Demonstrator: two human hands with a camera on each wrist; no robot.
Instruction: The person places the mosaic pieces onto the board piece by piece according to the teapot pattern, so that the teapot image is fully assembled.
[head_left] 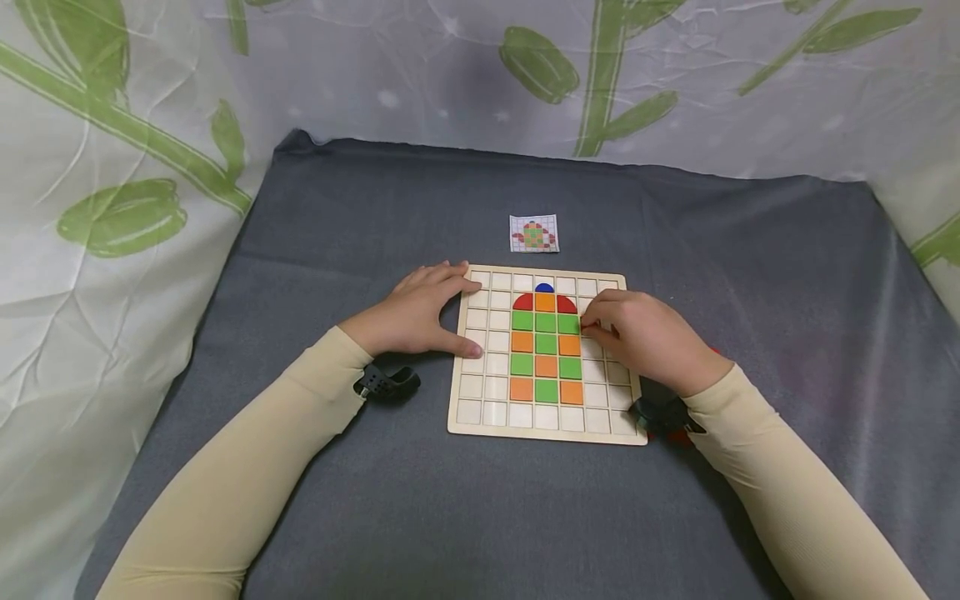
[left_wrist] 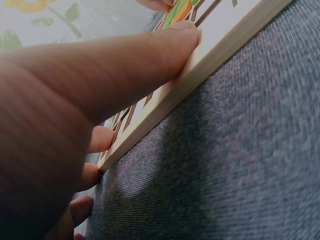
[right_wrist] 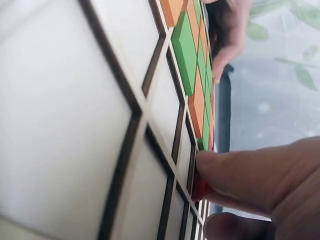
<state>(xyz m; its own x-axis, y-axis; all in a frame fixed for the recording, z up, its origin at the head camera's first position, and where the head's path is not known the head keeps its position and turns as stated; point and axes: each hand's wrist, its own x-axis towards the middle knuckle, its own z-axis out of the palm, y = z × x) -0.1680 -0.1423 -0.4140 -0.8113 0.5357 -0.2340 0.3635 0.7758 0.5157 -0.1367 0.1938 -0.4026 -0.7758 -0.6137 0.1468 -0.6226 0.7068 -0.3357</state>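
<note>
A wooden grid board (head_left: 489, 414) lies on the cloth, with green, orange, red and blue pieces set in its middle columns. My left hand (head_left: 420, 310) rests at its left side, thumb spread along the rim and fingertips over the top left corner. In the left wrist view the thumb (left_wrist: 165, 47) presses on the board's edge. My right hand (head_left: 651, 337) is over the board's right side, just right of the green row. Its thumb and finger pinch a red piece (right_wrist: 199, 188) low over the grid cells, mostly hidden by the fingers.
A small printed card (head_left: 534, 234) with a coloured grid pattern lies beyond the board. Bits of red (head_left: 681, 437) show under the right wrist, beside the board. Grey cloth (head_left: 360, 217) covers the table, and leaf-patterned curtains (head_left: 420, 75) hang around it.
</note>
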